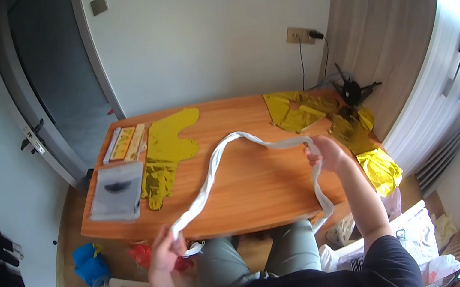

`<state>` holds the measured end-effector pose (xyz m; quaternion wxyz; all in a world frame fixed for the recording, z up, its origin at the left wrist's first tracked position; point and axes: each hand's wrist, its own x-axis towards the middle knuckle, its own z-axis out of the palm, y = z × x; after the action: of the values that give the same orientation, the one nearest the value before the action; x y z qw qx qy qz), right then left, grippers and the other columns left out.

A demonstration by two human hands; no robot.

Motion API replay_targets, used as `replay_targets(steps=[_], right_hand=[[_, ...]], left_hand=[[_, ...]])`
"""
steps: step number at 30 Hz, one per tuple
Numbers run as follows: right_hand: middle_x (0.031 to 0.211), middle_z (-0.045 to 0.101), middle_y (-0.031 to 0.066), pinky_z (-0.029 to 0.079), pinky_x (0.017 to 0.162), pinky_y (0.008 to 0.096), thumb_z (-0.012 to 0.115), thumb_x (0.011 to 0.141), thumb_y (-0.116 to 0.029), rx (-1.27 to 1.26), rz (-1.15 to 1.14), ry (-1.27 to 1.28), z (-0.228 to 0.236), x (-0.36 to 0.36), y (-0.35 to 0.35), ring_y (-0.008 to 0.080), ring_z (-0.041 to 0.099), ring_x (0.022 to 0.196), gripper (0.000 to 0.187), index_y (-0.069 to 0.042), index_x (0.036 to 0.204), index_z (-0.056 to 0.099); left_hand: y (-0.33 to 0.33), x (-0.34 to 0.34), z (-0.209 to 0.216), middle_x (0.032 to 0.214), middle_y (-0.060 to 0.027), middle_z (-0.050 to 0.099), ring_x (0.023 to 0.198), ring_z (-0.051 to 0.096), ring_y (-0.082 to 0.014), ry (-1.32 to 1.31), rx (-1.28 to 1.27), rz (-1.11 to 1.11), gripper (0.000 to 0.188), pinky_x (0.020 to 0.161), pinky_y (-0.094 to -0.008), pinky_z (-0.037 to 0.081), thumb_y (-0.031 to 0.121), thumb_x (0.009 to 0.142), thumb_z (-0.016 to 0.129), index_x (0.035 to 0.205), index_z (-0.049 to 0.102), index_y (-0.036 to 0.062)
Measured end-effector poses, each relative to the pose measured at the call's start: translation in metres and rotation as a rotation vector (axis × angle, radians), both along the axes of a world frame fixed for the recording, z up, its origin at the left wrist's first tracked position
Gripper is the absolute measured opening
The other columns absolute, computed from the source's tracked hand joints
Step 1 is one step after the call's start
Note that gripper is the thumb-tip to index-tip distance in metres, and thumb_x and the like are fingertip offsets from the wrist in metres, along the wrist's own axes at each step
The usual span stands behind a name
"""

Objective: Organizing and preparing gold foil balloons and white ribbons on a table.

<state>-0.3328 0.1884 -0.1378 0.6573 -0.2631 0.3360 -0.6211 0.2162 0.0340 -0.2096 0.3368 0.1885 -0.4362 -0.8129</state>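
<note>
A long white twisted strip (208, 182), thin and shiny like plastic or cloth, runs in a wide arch over the wooden table (263, 195). One end is gripped in my left hand (166, 252) at the table's front edge, with a short white tail hanging past the fingers. Near its other end, my right hand (326, 153) is closed round the strip above the right part of the table. From there the loose end droops toward the front edge. Left of the strip lies a flat gold foil balloon (171, 138), uninflated, with a crumpled lower part.
Clear plastic sleeve (118, 192) and printed packets (125, 144) lie on the table's left. More gold foil (296, 111) covers the back right, with a crumpled gold piece (382, 171) at the right edge. A black device (350, 90) stands behind. Bags and a blue object (90, 264) are below.
</note>
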Motion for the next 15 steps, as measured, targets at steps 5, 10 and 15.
replay_targets(steps=[5, 10, 15], right_hand=[[0.078, 0.051, -0.0025, 0.036, 0.06, 0.0218, 0.064, 0.093, -0.031, -0.044, 0.107, 0.305, 0.019, 0.035, 0.092, 0.0063, 0.046, 0.069, 0.025, -0.009, 0.1, 0.055], [0.086, 0.058, -0.0033, 0.042, 0.067, 0.0206, 0.082, 0.078, -0.01, 0.41, 0.283, 0.912, 0.008, 0.058, 0.176, 0.0032, 0.051, 0.08, 0.033, -0.004, 0.101, 0.058], [0.089, 0.067, 0.0092, 0.049, 0.077, 0.0325, 0.078, 0.078, -0.014, 0.492, 0.082, 1.356, -0.088, 0.08, 0.212, 0.017, 0.06, 0.083, 0.035, 0.0, 0.106, 0.062]], left_hand=[[-0.006, 0.098, -0.06, 0.064, 0.005, 0.036, 0.054, 0.036, -0.0075, 0.036, 0.091, 0.261, 0.023, 0.051, -0.0255, 0.029, 0.029, 0.104, 0.044, 0.113, 0.058, 0.0122], [0.002, 0.172, -0.137, 0.073, 0.0016, 0.049, 0.064, 0.047, -0.0084, -0.368, 0.039, 0.567, 0.03, 0.06, -0.0246, 0.038, 0.028, 0.101, 0.053, 0.125, 0.055, 0.0098], [0.007, 0.187, -0.216, 0.108, -0.0126, 0.064, 0.096, 0.062, -0.0207, -1.175, -0.476, 0.675, 0.031, 0.086, -0.035, 0.049, 0.027, 0.099, 0.058, 0.115, 0.06, 0.0007]])
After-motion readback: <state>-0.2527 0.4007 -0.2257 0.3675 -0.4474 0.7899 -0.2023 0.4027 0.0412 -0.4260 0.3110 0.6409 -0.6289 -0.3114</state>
